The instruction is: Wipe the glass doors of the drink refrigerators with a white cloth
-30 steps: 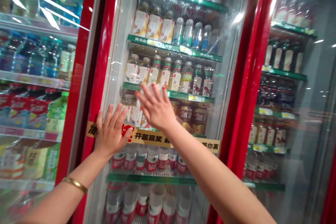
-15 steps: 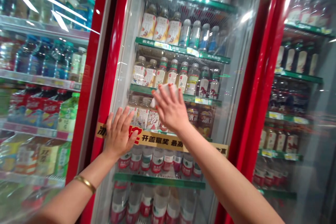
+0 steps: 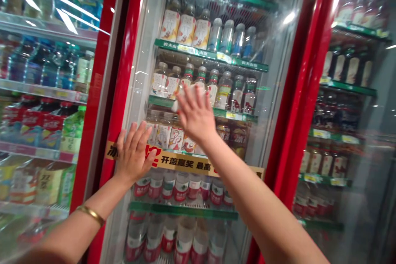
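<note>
While the person's left hand [image 3: 133, 152] lies spread flat on the glass door [image 3: 145, 29] of a red drinks cooler [image 3: 123, 70], the right hand [image 3: 196, 117] is also spread, fingers up beside a white wad [image 3: 187, 98], maybe cloth, against the glass, bottles [image 3: 161, 84] behind.

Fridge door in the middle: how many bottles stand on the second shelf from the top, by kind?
White-labelled bottles: 3
Clear bottles with blue labels: 5 (the last is faint behind glare)
Total: 8
</note>
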A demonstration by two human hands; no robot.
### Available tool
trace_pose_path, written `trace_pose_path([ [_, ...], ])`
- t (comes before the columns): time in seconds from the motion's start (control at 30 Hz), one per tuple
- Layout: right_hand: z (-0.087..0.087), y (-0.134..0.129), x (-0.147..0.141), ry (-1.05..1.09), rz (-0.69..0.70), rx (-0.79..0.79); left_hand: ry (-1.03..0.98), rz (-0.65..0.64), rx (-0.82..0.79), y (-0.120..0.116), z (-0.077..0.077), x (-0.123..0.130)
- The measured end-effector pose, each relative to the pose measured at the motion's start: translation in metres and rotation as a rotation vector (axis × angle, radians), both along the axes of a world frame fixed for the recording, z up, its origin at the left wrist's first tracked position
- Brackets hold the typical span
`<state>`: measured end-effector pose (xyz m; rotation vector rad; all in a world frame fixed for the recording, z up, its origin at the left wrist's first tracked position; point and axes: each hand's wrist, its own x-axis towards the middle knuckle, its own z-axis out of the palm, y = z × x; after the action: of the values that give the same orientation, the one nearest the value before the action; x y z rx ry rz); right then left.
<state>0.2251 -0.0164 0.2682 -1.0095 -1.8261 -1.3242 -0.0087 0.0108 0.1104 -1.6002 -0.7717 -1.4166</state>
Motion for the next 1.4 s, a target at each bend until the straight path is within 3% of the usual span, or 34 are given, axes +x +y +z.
trace_pose_path([
  [0.07,-0.048,-0.004,-0.007,-0.319,0.106,-0.094,-0.003,0.009,-0.031,0.001,0.001,0.000],
  [0.13,-0.089,-0.014,0.025,-0.378,0.103,-0.155,0.016,0.011,-0.070,0.001,0.002,-0.002],
  [0.2,-0.108,-0.025,0.080,-0.191,-0.005,-0.150,0.053,0.004,-0.114,0.001,0.003,-0.004],
  [0.27,-0.111,-0.032,0.131,0.122,-0.127,-0.077,0.079,-0.007,-0.148,-0.001,0.004,-0.005],
  [0.33,-0.117,-0.034,0.155,0.404,-0.200,0.008,0.053,-0.022,-0.152,-0.006,0.005,0.002],
  [0.43,-0.157,-0.030,0.134,0.483,-0.201,0.047,0.040,-0.065,-0.120,-0.017,0.011,0.034],
  [0.53,-0.226,-0.029,0.103,0.241,-0.131,-0.010,0.271,-0.117,-0.082,-0.026,0.018,0.083],
  [0.6,-0.266,-0.031,0.107,0.197,-0.114,-0.017,0.443,-0.150,-0.079,-0.027,0.022,0.111],
  [0.67,-0.289,-0.033,0.127,0.313,-0.147,0.012,0.515,-0.169,-0.115,-0.026,0.025,0.126],
  [0.73,-0.294,-0.031,0.145,0.543,-0.218,0.046,0.512,-0.168,-0.140,-0.023,0.026,0.131],
  [0.8,-0.294,-0.026,0.144,0.731,-0.290,0.042,0.487,-0.149,-0.147,-0.021,0.025,0.129],
  [0.87,-0.300,-0.020,0.125,0.710,-0.305,0.012,0.474,-0.133,-0.141,-0.019,0.024,0.127],
  [1.0,-0.350,-0.024,0.097,0.368,-0.185,0.036,0.469,-0.140,-0.162,-0.017,0.023,0.127],
  [1.1,-0.381,-0.041,0.114,0.465,-0.211,0.059,0.465,-0.152,-0.189,-0.018,0.024,0.127],
  [1.17,-0.379,-0.045,0.124,0.689,-0.271,0.066,0.470,-0.155,-0.216,-0.018,0.024,0.126],
  [1.27,-0.356,-0.036,0.112,0.921,-0.289,0.046,0.467,-0.172,-0.254,-0.019,0.025,0.125],
  [1.33,-0.348,-0.028,0.091,0.823,-0.229,-0.018,0.470,-0.187,-0.259,-0.020,0.026,0.124],
  [1.4,-0.358,-0.026,0.079,0.607,-0.146,-0.077,0.487,-0.170,-0.245,-0.021,0.026,0.124],
])
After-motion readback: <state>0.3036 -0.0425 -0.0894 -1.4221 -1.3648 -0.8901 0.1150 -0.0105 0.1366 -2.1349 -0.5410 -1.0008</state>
